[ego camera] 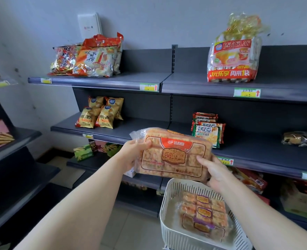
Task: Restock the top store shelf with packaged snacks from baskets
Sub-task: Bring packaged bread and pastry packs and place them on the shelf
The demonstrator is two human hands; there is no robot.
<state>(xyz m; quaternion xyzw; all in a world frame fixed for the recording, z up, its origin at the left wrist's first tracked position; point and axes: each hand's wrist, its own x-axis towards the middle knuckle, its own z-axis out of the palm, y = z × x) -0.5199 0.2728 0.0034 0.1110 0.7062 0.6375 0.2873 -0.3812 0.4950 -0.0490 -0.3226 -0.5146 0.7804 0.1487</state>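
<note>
I hold a large clear pack of orange snack cakes (172, 156) in front of the shelves, tilted, at the height of the second shelf. My left hand (133, 153) grips its left end and my right hand (214, 171) grips its lower right corner. Below it stands a white slotted basket (169, 201) with another pack of the same cakes (203, 213) inside. The dark top shelf (131, 79) carries red and orange snack bags (87, 58) at its left end and a big tied cake bag (235, 58) on the right, with bare shelf between them.
The second shelf holds small yellow chip bags (100, 114), green and red biscuit packs (207, 129) and a dark wrapped snack (300, 138). Lower shelves carry more boxes. Another shelving unit (8, 141) stands at the left. A white box (89, 24) hangs on the wall.
</note>
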